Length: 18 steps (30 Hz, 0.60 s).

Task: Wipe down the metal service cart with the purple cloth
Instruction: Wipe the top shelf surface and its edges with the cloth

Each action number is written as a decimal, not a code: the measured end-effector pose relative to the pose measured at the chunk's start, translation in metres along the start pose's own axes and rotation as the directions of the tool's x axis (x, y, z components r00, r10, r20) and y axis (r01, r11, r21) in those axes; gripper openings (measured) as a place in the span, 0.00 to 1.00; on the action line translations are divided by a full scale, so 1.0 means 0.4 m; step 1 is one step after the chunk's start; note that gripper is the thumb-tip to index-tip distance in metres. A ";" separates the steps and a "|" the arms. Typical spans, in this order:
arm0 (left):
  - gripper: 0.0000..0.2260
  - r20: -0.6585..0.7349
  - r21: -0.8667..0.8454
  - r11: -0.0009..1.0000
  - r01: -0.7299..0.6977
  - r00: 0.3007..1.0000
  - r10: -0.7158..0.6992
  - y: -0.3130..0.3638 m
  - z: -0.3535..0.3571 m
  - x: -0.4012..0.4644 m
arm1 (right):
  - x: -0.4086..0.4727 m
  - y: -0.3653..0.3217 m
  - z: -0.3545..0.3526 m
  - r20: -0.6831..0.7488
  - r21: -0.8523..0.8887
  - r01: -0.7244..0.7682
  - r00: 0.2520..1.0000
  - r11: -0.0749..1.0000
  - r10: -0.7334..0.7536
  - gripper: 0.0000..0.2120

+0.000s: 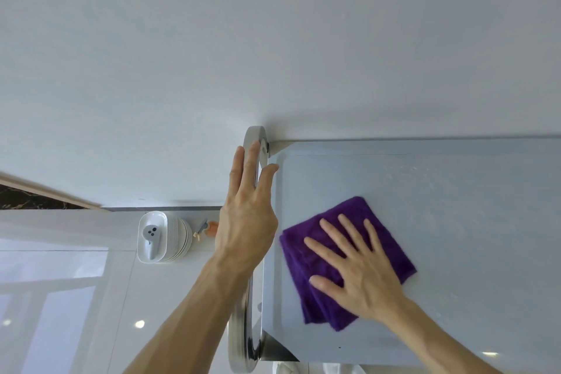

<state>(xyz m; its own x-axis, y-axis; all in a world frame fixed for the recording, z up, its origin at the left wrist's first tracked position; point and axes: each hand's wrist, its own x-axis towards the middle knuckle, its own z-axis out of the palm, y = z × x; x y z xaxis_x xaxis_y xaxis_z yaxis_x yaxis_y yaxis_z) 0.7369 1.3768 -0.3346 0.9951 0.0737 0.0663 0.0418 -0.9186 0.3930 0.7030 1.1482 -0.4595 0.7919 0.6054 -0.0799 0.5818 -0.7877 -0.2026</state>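
white wall behind; glossy white floor at left. metal service cart (455, 191), top shelf, at right. purple cloth (303, 267), folded, lies on the shelf's near left part. right hand (361, 270): fingers straight and spread, pressing flat on the cloth. left hand (247, 215): fingers extended, resting along the cart handle (247, 328), not curled round it. stacked white dishes (164, 237) and orange spray bottle (209, 229) on the floor. advice: keep even palm pressure, overlapping strokes, reach corners and rim. no legible brands or writing.
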 end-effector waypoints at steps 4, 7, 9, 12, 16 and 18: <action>0.32 0.024 0.020 1.000 0.008 1.000 -0.008 0.003 -0.004 0.006 | 0.155 0.096 -0.057 0.012 0.054 -0.224 0.975 0.973 0.224 0.29; 0.32 0.035 0.042 0.999 0.016 0.999 -0.018 0.007 -0.011 0.011 | 0.265 0.064 -0.062 -0.003 0.026 -0.345 0.938 0.938 0.345 0.31; 0.31 0.037 0.055 0.998 0.015 0.999 -0.017 0.006 -0.010 0.011 | 0.285 0.011 -0.051 -0.016 0.002 -0.372 0.928 0.928 0.372 0.33; 0.31 0.034 0.067 0.998 0.004 0.999 -0.006 0.006 -0.008 0.001 | 0.232 -0.098 -0.022 -0.032 0.013 -0.305 0.952 0.952 0.305 0.34; 0.31 0.010 0.062 0.998 -0.002 1.000 0.001 0.004 -0.010 0.000 | 0.071 -0.232 0.029 -0.032 0.085 -0.216 0.975 0.973 0.219 0.32; 0.30 -0.001 0.043 0.999 -0.008 1.000 0.008 -0.001 -0.009 -0.003 | -0.031 -0.253 0.050 -0.001 0.071 -0.160 0.987 0.985 0.160 0.32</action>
<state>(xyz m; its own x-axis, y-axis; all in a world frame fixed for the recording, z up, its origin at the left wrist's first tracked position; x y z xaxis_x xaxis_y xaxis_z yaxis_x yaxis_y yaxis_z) 0.7355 1.3784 -0.3315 0.9953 0.0668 0.0703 0.0379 -0.9351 0.3524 0.6304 1.2228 -0.4575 0.8751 0.4711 -0.1106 0.4330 -0.8643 -0.2558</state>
